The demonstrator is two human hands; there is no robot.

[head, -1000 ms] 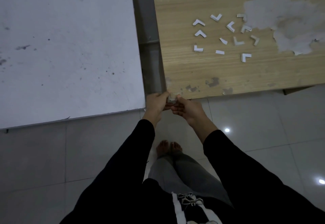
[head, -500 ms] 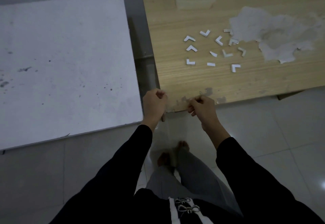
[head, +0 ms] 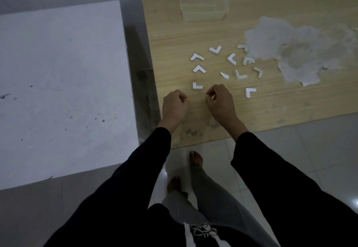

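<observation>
Both hands have come up from the near edge of the wooden tabletop (head: 290, 111) and now hover over it, just short of the scattered L-shaped paper pieces (head: 197, 86). The left hand (head: 175, 106) is curled into a loose fist with nothing showing in it. The right hand (head: 219, 104) has its fingers bent round a white sliver (head: 213, 97), seemingly pinched between thumb and forefinger, though most of it is hidden. This looks like the step of bringing one more piece to join the set. The next move would call for lowering the right hand into the bare gap among the nearest pieces and letting go without nudging them, since they are thin and light. The lying pieces are small, white, flat angles pointing every way, near a peeled grey patch (head: 300, 52) and well short of a clear plastic box (head: 203, 6)
</observation>
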